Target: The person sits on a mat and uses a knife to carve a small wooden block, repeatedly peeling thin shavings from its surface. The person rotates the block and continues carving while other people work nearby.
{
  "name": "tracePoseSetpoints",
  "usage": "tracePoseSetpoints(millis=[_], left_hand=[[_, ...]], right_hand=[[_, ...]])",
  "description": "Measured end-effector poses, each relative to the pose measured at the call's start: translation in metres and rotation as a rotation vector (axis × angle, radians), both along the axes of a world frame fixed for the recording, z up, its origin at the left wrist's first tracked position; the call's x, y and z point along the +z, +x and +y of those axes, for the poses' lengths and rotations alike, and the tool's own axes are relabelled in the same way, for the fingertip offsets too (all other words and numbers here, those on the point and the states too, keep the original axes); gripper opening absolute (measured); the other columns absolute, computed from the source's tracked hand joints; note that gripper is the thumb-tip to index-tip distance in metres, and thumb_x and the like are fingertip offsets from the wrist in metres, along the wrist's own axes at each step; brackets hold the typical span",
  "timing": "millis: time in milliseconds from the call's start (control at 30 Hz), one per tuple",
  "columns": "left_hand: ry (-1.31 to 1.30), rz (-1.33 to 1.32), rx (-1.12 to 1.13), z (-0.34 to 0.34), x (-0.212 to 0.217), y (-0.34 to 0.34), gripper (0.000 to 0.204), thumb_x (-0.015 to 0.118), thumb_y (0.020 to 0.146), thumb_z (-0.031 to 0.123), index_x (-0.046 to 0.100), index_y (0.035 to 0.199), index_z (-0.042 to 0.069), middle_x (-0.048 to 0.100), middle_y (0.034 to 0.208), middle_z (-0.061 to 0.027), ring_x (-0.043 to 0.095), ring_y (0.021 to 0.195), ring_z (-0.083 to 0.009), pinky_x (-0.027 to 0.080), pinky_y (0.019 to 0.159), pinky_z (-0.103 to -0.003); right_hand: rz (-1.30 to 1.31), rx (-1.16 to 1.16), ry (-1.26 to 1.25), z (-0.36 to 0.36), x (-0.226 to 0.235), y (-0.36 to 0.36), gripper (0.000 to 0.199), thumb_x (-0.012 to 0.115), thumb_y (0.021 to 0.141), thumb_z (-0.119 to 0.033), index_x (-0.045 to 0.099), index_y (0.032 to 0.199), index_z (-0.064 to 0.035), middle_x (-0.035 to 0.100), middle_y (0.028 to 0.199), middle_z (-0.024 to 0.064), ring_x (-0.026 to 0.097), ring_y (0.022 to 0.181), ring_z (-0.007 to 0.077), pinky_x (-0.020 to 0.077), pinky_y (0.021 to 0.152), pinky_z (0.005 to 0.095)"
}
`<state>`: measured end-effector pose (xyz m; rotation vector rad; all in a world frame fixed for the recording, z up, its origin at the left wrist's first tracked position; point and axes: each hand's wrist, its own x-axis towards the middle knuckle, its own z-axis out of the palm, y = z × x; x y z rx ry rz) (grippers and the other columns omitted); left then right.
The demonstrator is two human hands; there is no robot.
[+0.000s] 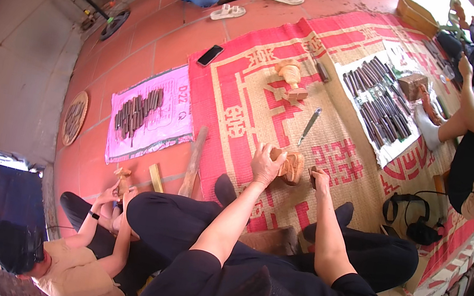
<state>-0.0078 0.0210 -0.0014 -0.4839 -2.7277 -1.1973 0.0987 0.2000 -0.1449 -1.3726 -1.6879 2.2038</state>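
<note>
I sit cross-legged at a red and straw-coloured woven mat (241, 80). My left hand (266, 165) grips a carved piece of brown wood (292, 168) from its left side, low over the mat. To the right of that piece, my right hand (321, 180) is closed around a short dark handle (312, 176); its working end is too small to make out. Just beyond the wood lies a slim dark chisel (310, 127). Farther off, a pale carved wooden figure (289, 74) rests beside a small wooden block (296, 94).
Many dark-handled chisels (377, 83) cover a white sheet at right; more (138, 112) lie on a pink sheet (163, 142) at left. A phone (209, 55) and a round basket (74, 118) lie beyond. People sit left, right and far; black headphones (422, 230) are near my right knee.
</note>
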Motion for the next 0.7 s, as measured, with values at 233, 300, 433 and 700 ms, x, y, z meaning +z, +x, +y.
tracePoseSetpoints(millis=[233,300,433,700], left_hand=[[-0.003,-0.024,0.002,-0.001,0.001,-0.003,0.038,0.07,0.075,0.039,0.059,0.089,0.005,0.054,0.092,-0.0111,0.059,0.085,-0.0307,0.05,0.071,-0.042],[-0.009,0.0,0.006,-0.001,-0.006,-0.004,0.038,0.07,0.075,0.039,0.06,0.089,0.006,0.054,0.092,-0.0115,0.059,0.086,-0.031,0.049,0.072,-0.042],[-0.001,-0.05,-0.01,0.003,-0.003,-0.002,0.034,0.071,0.075,0.036,0.059,0.088,0.007,0.054,0.092,-0.0112,0.059,0.086,-0.0302,0.049,0.073,-0.041],[-0.044,-0.022,-0.024,0.008,-0.003,0.0,0.033,0.072,0.074,0.032,0.058,0.091,0.007,0.052,0.093,-0.0106,0.058,0.086,-0.0303,0.049,0.073,-0.042]], right_hand=[[0.164,-0.05,-0.243,-0.003,0.023,-0.008,0.012,0.057,0.091,-0.016,0.062,0.097,-0.0063,0.06,0.076,0.0031,0.056,0.057,0.015,0.044,0.051,0.0261],[0.132,-0.076,-0.223,-0.009,0.052,-0.014,0.012,0.056,0.093,-0.018,0.058,0.099,-0.0076,0.059,0.075,0.0036,0.056,0.057,0.0152,0.0436,0.05,0.0247],[0.331,-0.131,-0.181,-0.004,0.092,-0.031,0.019,0.055,0.09,-0.013,0.057,0.107,-0.0036,0.057,0.078,0.0033,0.055,0.062,0.012,0.0432,0.053,0.0265],[0.633,-0.171,-0.415,0.011,0.174,-0.05,0.029,0.051,0.082,0.002,0.057,0.11,0.0022,0.063,0.09,0.0101,0.059,0.076,0.0167,0.0491,0.071,0.0289]])
